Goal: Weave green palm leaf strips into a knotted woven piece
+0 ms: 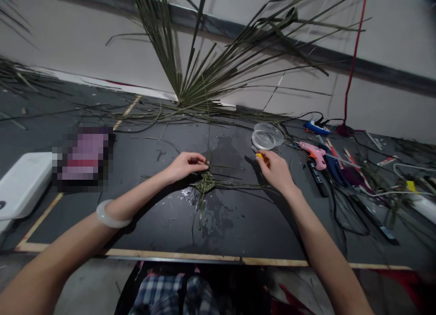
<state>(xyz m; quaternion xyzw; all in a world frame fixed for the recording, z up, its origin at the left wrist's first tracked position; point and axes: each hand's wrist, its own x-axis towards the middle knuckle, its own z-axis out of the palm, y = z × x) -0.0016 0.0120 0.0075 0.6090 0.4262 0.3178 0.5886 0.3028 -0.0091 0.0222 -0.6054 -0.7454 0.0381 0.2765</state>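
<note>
A small woven square of green palm strips (205,183) lies on the dark tabletop (163,228), with long loose strips running out from its sides. My left hand (185,166) is just above it, fingers curled and pinching strip ends at the weave's upper edge. A translucent white bangle (112,214) circles my left wrist. My right hand (274,169) stands to the right of the weave, apart from it. Between its fingers is a small yellow object (259,156), partly hidden, and I cannot tell what it is.
A spray of palm fronds (200,70) leans on the wall behind the table. A clear plastic dish (267,136) and a pink glue gun (315,155) sit to the right among tools and cables. A wet patch marks the tabletop; a white box (23,183) lies left.
</note>
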